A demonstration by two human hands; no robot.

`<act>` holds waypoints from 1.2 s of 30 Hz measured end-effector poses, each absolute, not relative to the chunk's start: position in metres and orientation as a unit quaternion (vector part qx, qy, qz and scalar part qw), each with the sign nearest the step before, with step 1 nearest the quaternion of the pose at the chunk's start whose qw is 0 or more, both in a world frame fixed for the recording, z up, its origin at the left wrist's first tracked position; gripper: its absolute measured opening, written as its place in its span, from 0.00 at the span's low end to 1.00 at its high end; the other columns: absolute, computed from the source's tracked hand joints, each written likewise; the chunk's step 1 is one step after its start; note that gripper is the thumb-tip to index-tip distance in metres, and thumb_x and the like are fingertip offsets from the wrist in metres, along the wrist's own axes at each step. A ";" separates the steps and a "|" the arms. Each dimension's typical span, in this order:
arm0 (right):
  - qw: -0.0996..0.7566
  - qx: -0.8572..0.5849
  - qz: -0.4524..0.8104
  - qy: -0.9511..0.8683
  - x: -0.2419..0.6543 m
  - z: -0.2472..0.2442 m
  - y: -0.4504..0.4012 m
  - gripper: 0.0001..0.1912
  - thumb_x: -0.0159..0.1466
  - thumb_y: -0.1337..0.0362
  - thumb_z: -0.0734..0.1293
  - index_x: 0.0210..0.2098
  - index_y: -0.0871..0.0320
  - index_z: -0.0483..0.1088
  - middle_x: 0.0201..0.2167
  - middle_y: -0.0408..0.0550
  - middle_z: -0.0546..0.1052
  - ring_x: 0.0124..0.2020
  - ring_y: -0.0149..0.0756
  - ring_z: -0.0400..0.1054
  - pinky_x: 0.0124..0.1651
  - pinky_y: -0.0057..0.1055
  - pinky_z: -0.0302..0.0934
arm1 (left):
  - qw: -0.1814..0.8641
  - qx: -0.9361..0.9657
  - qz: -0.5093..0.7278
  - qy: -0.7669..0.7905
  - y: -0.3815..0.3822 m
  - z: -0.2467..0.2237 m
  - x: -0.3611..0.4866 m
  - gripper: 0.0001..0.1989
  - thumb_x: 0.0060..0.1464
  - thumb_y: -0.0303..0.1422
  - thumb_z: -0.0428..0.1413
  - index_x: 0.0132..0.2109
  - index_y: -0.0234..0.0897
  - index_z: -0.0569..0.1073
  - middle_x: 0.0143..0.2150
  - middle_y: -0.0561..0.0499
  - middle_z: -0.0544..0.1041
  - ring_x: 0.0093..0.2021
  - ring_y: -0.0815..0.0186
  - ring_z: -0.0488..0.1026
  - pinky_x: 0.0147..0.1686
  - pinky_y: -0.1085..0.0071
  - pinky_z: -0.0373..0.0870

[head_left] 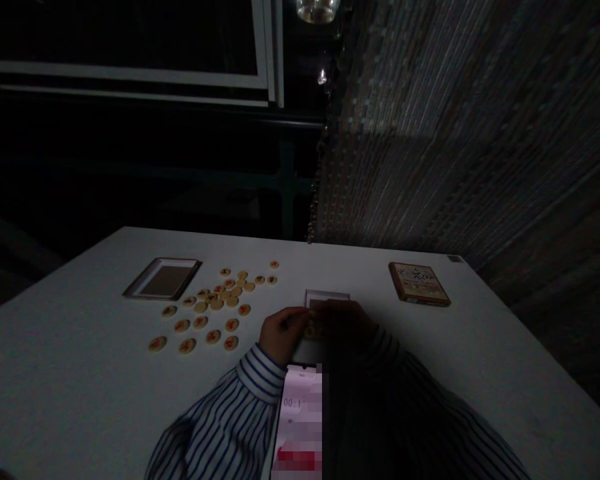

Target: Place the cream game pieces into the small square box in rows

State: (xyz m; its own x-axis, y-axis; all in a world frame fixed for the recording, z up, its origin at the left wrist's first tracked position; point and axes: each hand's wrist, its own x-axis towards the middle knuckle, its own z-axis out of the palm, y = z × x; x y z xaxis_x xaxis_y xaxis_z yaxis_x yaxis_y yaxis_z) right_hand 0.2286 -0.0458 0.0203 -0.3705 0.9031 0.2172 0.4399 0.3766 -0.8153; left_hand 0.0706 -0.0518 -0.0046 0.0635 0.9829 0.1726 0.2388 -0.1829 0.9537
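Observation:
My left hand [281,332] is over the left side of a shallow box tray [328,294], its thumb and fingers pinched together; what they hold, if anything, is too small to make out. My right hand [349,324] reaches over the same tray from the right, fingertips close to the left ones. Deep shadow hides most of its fingers. Below the hands, several round Chinese chess pieces [312,329] lie inside the tray. To the left, many more loose chess pieces [213,337] are scattered on the white table [95,347], some with red characters, some dark, some showing blank sides.
An open shallow box part [164,279] rests at the back left. At the right stands a closed box with a printed lid [420,284]. A lit phone [300,420] is in front of my body, between my forearms. A string curtain [430,133] hangs behind the table.

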 end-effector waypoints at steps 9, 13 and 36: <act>0.344 -0.444 0.349 -0.750 0.229 0.017 -0.046 0.12 0.55 0.60 0.61 0.31 0.61 0.71 0.28 0.48 0.75 0.30 0.34 0.69 0.33 0.30 0.64 | 0.450 0.586 0.455 0.497 -0.054 -0.001 0.070 0.11 0.42 0.37 0.54 0.31 0.34 0.75 0.29 0.49 0.77 0.32 0.65 0.72 0.36 0.69 0.68; 0.351 -0.433 0.348 -0.754 0.229 0.016 -0.045 0.12 0.53 0.59 0.62 0.32 0.59 0.72 0.28 0.48 0.75 0.31 0.34 0.69 0.34 0.30 0.64 | 0.474 0.576 0.450 0.491 -0.054 0.001 0.070 0.12 0.41 0.37 0.55 0.32 0.34 0.75 0.30 0.49 0.77 0.33 0.64 0.73 0.37 0.69 0.68; 0.354 -0.466 0.324 -0.744 0.231 0.021 -0.045 0.11 0.55 0.61 0.61 0.34 0.59 0.70 0.31 0.48 0.75 0.32 0.33 0.69 0.35 0.29 0.64 | 0.523 0.490 0.491 0.495 -0.050 -0.007 0.069 0.12 0.38 0.36 0.57 0.31 0.33 0.73 0.28 0.48 0.77 0.31 0.66 0.73 0.33 0.71 0.69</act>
